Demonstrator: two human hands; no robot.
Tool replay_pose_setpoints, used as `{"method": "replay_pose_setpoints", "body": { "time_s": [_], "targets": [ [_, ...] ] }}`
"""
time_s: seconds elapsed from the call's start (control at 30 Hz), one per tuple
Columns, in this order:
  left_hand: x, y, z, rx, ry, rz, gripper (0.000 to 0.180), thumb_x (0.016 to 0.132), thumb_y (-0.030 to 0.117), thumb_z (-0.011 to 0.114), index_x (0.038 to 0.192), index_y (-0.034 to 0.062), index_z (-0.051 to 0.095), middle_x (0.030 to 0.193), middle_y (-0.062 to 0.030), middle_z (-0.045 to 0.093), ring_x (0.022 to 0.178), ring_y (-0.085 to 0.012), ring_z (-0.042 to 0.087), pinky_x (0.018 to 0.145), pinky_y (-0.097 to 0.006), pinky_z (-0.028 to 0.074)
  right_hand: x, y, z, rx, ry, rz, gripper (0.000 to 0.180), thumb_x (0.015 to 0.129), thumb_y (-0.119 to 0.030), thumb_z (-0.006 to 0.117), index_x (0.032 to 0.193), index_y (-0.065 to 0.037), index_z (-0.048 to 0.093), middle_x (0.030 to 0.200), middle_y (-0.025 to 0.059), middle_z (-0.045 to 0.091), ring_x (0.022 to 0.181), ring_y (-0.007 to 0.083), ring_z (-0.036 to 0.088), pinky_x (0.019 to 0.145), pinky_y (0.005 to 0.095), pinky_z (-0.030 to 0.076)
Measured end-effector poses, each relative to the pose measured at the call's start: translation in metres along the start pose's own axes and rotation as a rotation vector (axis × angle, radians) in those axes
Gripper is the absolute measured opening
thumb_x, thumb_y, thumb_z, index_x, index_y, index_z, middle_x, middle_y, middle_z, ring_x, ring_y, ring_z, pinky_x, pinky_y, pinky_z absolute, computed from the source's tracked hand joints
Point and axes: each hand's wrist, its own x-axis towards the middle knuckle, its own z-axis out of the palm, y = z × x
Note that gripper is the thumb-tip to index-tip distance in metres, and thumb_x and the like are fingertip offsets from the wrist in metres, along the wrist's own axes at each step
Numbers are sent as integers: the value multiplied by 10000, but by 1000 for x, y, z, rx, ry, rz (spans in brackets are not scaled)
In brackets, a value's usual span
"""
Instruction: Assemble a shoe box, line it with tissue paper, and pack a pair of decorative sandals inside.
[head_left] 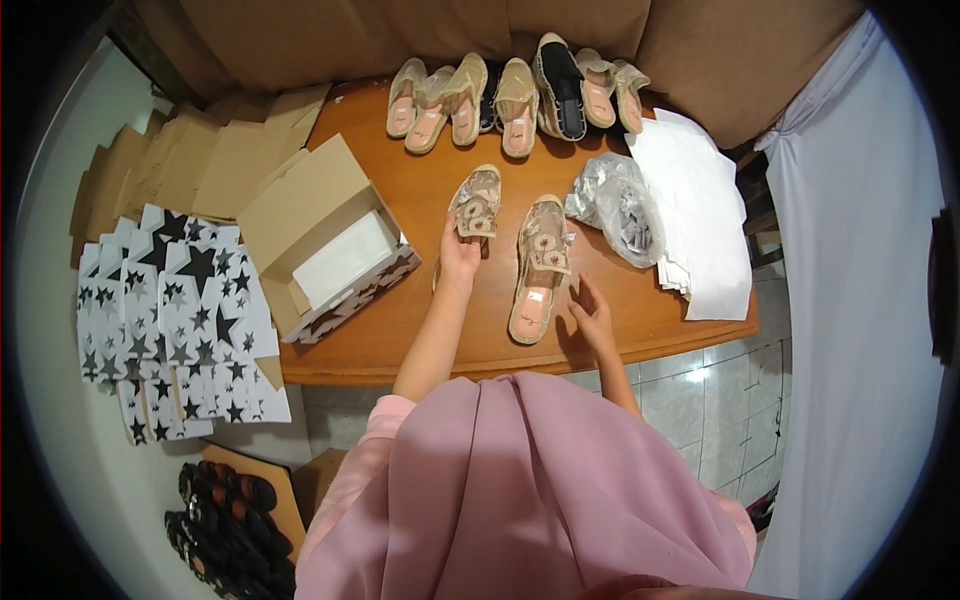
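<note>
Two patterned beige espadrille mules lie toward the middle of the wooden table. My left hand (pixel 461 257) grips the left mule (pixel 478 197) around its opening, and my palm and wrist hide much of its sole. Its pair, the right mule (pixel 545 245), rests on the table with its toe pointing away and its pink insole showing. Just right of that mule's heel, my right hand (pixel 594 312) hovers with fingers apart, holding nothing. An open shoebox (pixel 349 282) with white paper inside stands to the left of my left arm.
Several mules (pixel 516 105) line the table's far edge. A clear bag of small silvery packets (pixel 632 222) and a stack of white paper (pixel 692 205) sit at right. Flat star-printed boxes (pixel 185 310) pile up at left. Dark sandals (pixel 225 520) lie low at left.
</note>
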Motion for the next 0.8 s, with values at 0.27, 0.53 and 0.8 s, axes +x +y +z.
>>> {"method": "replay_pose_setpoints", "body": {
  "time_s": [0.27,0.53,0.8],
  "targets": [
    [19,-5,-17,-51,-16,-4,363,861,-73,506,1203,45,471,1225,-149,532,1077,-268,559,887,-378,509,-23,-67,33,-106,165,61,450,864,69,500,1307,5,459,1485,167,239,1343,239,304,1062,327,322],
    [-80,1,33,436,-547,-9,373,877,-31,535,1245,-38,478,1236,-112,549,1034,-177,585,869,-324,501,9,-128,78,-183,36,-315,414,891,-26,529,1302,-10,479,1457,156,323,1356,242,294,1081,332,261],
    [-131,25,36,789,-626,284,290,874,14,559,1154,-59,553,1126,-79,608,997,-124,562,876,-272,445,45,-176,111,-782,86,-702,505,949,-218,447,1393,-7,330,1465,186,287,1386,342,190,1119,401,163]
  ]
}}
